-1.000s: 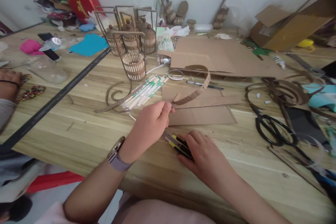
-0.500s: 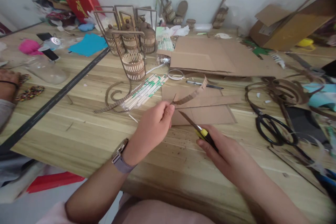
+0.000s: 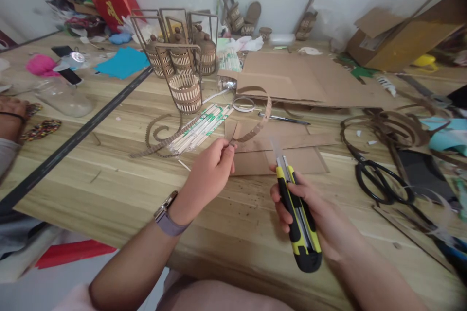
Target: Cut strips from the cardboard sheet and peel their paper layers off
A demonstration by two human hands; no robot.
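My left hand (image 3: 213, 165) pinches the end of a thin brown cardboard strip (image 3: 265, 115), which curls up and back over the flat cardboard pieces. In my right hand (image 3: 306, 199) is a yellow and black utility knife (image 3: 299, 216), its blade out and pointing away from me, apart from the strip. Beneath the strip lie small cardboard pieces (image 3: 284, 160) on the wooden table (image 3: 233, 218). Left of them are wrapped sticks (image 3: 204, 126) and a notched curled strip (image 3: 149, 148). A small slatted basket with a tall handle (image 3: 186, 92) stands behind the sticks.
Lidded slatted baskets (image 3: 178, 56) stand at the back left. Large cardboard sheets (image 3: 292, 75) lie behind my hands. Black scissors (image 3: 383, 180) and brown coils (image 3: 394, 126) are on the right. Another person's hand (image 3: 12, 116) rests at the left edge, near a clear jar (image 3: 63, 97).
My right hand has turned the knife, so its full body now shows with the blade pointing up and away. My left hand has shifted slightly left, and the strip now arches higher.
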